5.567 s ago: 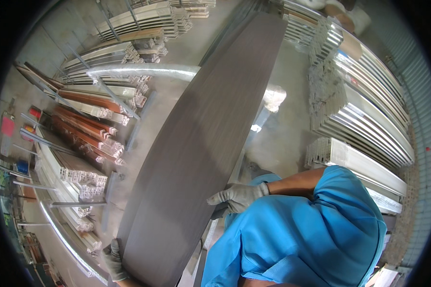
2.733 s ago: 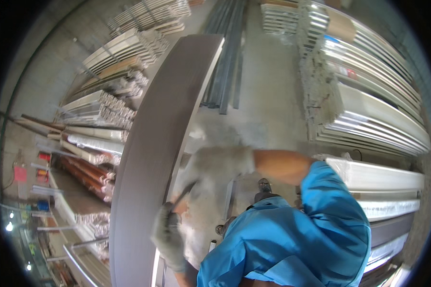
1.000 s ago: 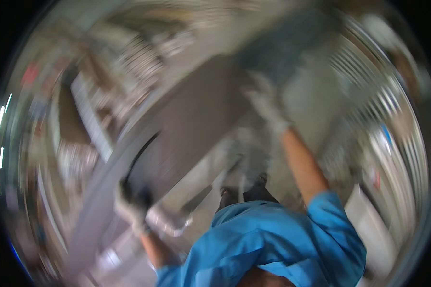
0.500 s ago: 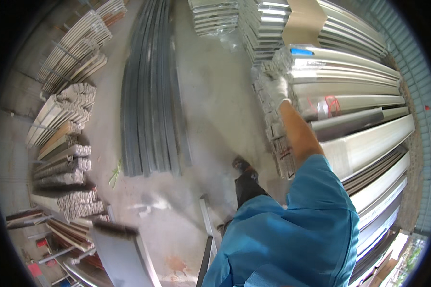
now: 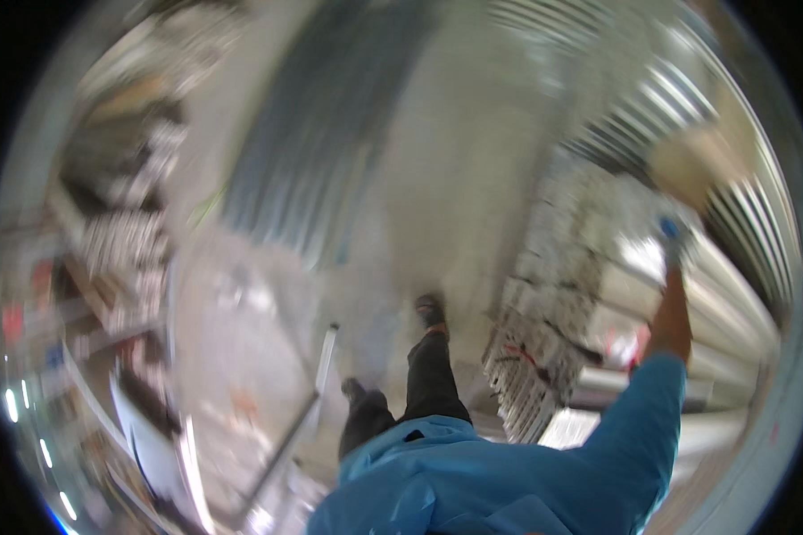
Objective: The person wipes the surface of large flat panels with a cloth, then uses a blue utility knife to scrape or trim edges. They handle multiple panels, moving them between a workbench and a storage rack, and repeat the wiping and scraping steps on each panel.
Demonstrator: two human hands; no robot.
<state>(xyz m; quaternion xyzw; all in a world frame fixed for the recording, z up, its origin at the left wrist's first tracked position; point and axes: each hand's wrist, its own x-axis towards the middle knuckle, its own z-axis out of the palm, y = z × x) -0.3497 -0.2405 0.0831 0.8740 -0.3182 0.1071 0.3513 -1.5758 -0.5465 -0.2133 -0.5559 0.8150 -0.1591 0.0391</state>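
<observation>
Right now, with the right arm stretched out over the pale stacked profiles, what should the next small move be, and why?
Probably steady the right hand and close it around the small bright-blue object: the two overlap in the picture, above the long, pale, stacked profiles. Motion blur hides whether the object is gripped, so this is only a tentative call.
</observation>
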